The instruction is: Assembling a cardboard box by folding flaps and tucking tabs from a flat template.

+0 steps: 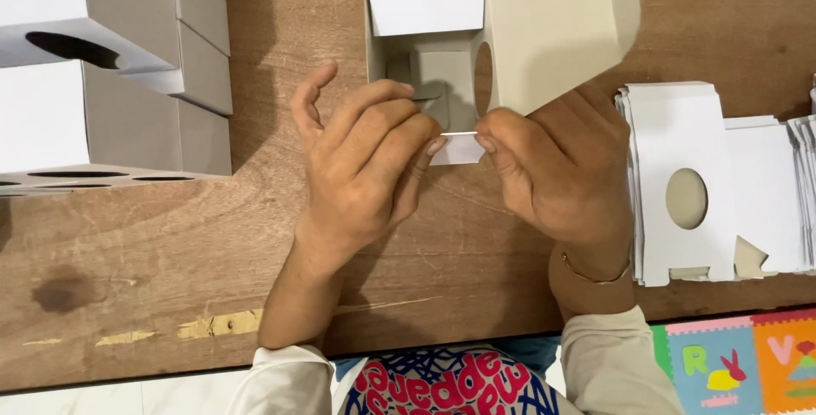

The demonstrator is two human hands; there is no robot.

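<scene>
A half-folded white cardboard box [442,41] with an oval cut-out stands open on the wooden table [153,262], its grey inside facing me. My left hand [365,169] pinches the box's near white flap with its fingertips. My right hand [561,169] grips the same flap from the right, under the box's large raised grey panel [557,24]. The two thumbs nearly meet at the flap's edge.
Folded white boxes with oval holes are stacked at the far left [93,67]. A pile of flat box blanks [688,186] lies at the right, more blanks beyond it [799,194]. A colourful foam mat [739,360] shows below the table's near edge.
</scene>
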